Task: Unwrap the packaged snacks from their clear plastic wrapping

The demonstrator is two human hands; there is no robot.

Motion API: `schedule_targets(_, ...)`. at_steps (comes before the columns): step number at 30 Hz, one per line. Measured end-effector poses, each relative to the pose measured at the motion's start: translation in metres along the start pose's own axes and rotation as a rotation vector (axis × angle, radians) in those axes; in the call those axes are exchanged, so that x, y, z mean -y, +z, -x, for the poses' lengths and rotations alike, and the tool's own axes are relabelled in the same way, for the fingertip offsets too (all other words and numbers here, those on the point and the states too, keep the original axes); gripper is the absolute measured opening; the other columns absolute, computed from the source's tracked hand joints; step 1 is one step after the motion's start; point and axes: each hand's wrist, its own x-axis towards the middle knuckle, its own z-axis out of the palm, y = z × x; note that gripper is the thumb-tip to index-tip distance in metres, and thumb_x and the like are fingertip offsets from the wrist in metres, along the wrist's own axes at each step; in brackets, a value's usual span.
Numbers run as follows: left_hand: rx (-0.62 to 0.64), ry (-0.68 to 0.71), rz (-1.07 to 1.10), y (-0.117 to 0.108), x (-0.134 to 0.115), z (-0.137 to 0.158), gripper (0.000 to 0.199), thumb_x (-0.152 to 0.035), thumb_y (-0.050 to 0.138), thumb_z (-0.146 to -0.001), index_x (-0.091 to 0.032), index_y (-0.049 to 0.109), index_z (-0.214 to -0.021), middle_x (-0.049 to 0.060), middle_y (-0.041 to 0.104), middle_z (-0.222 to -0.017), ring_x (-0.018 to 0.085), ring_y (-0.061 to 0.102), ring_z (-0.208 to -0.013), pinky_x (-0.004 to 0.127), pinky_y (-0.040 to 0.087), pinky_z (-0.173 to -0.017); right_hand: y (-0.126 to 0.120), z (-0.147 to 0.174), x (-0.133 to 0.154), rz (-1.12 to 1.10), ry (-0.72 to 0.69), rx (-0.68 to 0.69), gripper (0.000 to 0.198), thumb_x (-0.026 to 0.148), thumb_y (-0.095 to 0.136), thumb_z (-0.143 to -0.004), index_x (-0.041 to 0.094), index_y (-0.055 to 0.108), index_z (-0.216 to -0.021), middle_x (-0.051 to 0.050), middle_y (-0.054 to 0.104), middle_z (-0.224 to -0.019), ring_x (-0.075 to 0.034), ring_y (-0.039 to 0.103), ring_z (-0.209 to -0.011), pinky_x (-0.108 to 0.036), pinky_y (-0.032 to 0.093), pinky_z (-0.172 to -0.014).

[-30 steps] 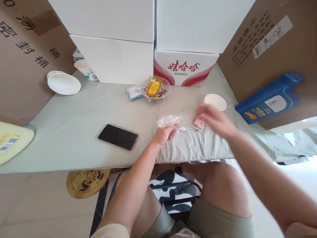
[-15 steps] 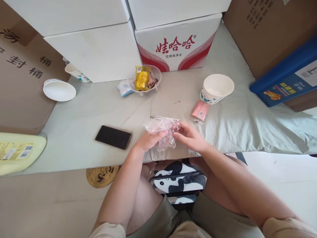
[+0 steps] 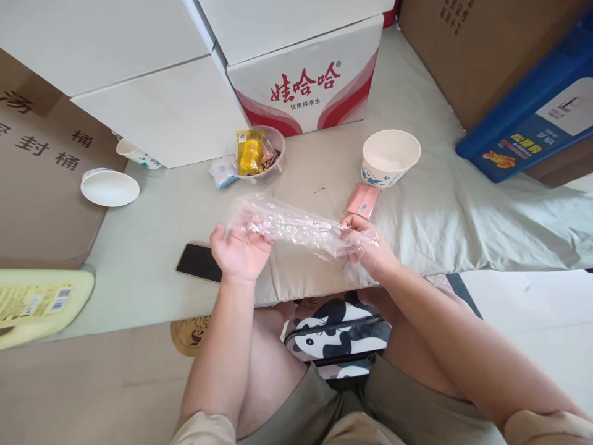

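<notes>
A crumpled clear plastic bag (image 3: 301, 225) is stretched sideways between my hands, just above the cloth-covered surface. My left hand (image 3: 243, 250) is palm up at its left end, thumb held away from the fingers. The film covers those fingers; whether they are inside it or beneath it I cannot tell. At the other end my right hand (image 3: 370, 247) is closed on the film, thumb against fingers. Just beyond the right hand lies a pink wrapped packet (image 3: 364, 199), in front of a white paper bowl (image 3: 391, 157). A black phone (image 3: 199, 262) lies beside my left wrist, partly hidden by it.
At the back stand white cartons (image 3: 306, 80). Before them sits a clear plastic bowl (image 3: 279, 164) of wrapped snacks. White paper bowls (image 3: 110, 187) are at left, near a pale yellow bottle (image 3: 41, 303). A blue container (image 3: 519, 117) leans at right.
My hands have moved apart, spreading the bunched plastic bag out between them. The left hand has moved left and turned palm up, now covering part of the phone.
</notes>
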Motion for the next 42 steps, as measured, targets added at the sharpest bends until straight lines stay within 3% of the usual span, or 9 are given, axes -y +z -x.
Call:
schedule_targets(5, 0.03, -0.128, -0.107, 0.008, 0.018, 0.004, 0.042, -0.055, 0.074, -0.069, -0.023, 0.065, -0.094, 0.005, 0.07, -0.097, 0.019, 0.066, -0.092, 0.032, 0.054, -0.083, 0.007, -0.001, -0.006, -0.013, -0.017, 0.134, 0.024, 0.035, 0.062, -0.074, 0.025, 0.041, -0.077, 0.004, 0.057, -0.066, -0.014, 0.056, -0.055, -0.026, 0.043, -0.053)
schedule_targets(8, 0.147, -0.248, -0.162, 0.011, 0.023, 0.007, 0.05, -0.05, 0.083, -0.06, -0.019, 0.067, -0.096, 0.008, 0.072, -0.1, 0.021, 0.067, -0.093, 0.033, 0.054, -0.082, 0.011, 0.002, -0.01, 0.323, -0.218, 0.412, 0.01, 0.025, 0.06, -0.075, 0.022, 0.05, -0.073, 0.0, 0.057, -0.074, -0.015, 0.057, -0.068, -0.03, 0.047, -0.065)
schedule_targets(12, 0.098, -0.21, -0.289, 0.011, 0.023, 0.007, 0.024, -0.03, 0.083, -0.062, -0.016, 0.071, -0.078, 0.006, 0.074, -0.089, 0.018, 0.068, -0.086, 0.026, 0.051, -0.076, 0.012, 0.009, -0.013, 0.645, -0.469, 0.603, 0.009, 0.018, 0.058, -0.08, 0.021, 0.067, -0.082, -0.008, 0.06, -0.098, -0.023, 0.06, -0.1, -0.04, 0.048, -0.091)
schedule_targets(18, 0.11, -0.223, -0.114, 0.009, 0.019, 0.008, 0.013, -0.028, 0.068, -0.064, -0.017, 0.074, -0.069, 0.004, 0.073, -0.076, 0.017, 0.067, -0.074, 0.028, 0.052, -0.072, 0.015, 0.005, -0.012, 0.315, -0.363, 0.315, 0.024, 0.048, 0.058, -0.091, 0.024, 0.06, -0.09, -0.007, 0.062, -0.112, -0.023, 0.057, -0.116, -0.043, 0.046, -0.101)
schedule_targets(21, 0.164, -0.238, -0.206, 0.009, 0.021, 0.011, 0.023, -0.03, 0.063, -0.066, -0.016, 0.076, -0.079, 0.007, 0.074, -0.08, 0.023, 0.07, -0.083, 0.033, 0.053, -0.078, 0.022, 0.0, -0.013, 0.131, -0.193, 0.363, 0.039, 0.053, 0.071, -0.079, 0.026, 0.059, -0.104, -0.005, 0.065, -0.109, -0.022, 0.062, -0.107, -0.04, 0.051, -0.094)
schedule_targets(24, 0.148, -0.128, -0.351, 0.007, 0.025, 0.009, 0.022, -0.027, 0.064, -0.067, -0.016, 0.075, -0.082, 0.007, 0.075, -0.089, 0.025, 0.069, -0.098, 0.032, 0.053, -0.082, 0.028, -0.003, -0.016, 0.122, -0.088, 0.368, 0.03, 0.05, 0.071, -0.078, 0.023, 0.061, -0.088, -0.001, 0.066, -0.085, -0.018, 0.064, -0.083, -0.036, 0.054, -0.081)
schedule_targets(30, 0.161, -0.198, -0.168, 0.007, 0.018, 0.009, 0.015, -0.031, 0.07, -0.071, -0.019, 0.061, -0.075, 0.006, 0.073, -0.105, 0.023, 0.069, -0.1, 0.035, 0.056, -0.08, 0.02, -0.008, -0.02, 0.106, -0.044, -0.073, 0.017, 0.04, 0.055, -0.082, 0.025, 0.062, -0.088, -0.002, 0.065, -0.091, -0.017, 0.061, -0.081, -0.032, 0.051, -0.074)
schedule_targets(34, 0.124, -0.184, -0.119, 0.012, 0.018, 0.011, 0.023, -0.032, 0.076, -0.069, -0.02, 0.058, -0.076, 0.003, 0.073, -0.102, 0.021, 0.071, -0.094, 0.03, 0.055, -0.073, 0.016, -0.004, -0.015, 0.24, -0.243, -0.312, 0.017, 0.035, 0.055, -0.084, 0.026, 0.056, -0.099, 0.0, 0.059, -0.09, -0.015, 0.056, -0.08, -0.031, 0.048, -0.078)
schedule_targets(42, 0.22, -0.225, -0.132, 0.017, 0.027, 0.013, 0.032, -0.04, 0.081, -0.06, -0.019, 0.067, -0.081, 0.007, 0.074, -0.098, 0.025, 0.069, -0.098, 0.035, 0.054, -0.082, 0.025, 0.004, -0.015, 0.043, -0.072, 0.204, 0.023, 0.04, 0.072, -0.074, 0.023, 0.057, -0.075, 0.0, 0.065, -0.077, -0.018, 0.063, -0.078, -0.036, 0.051, -0.083)
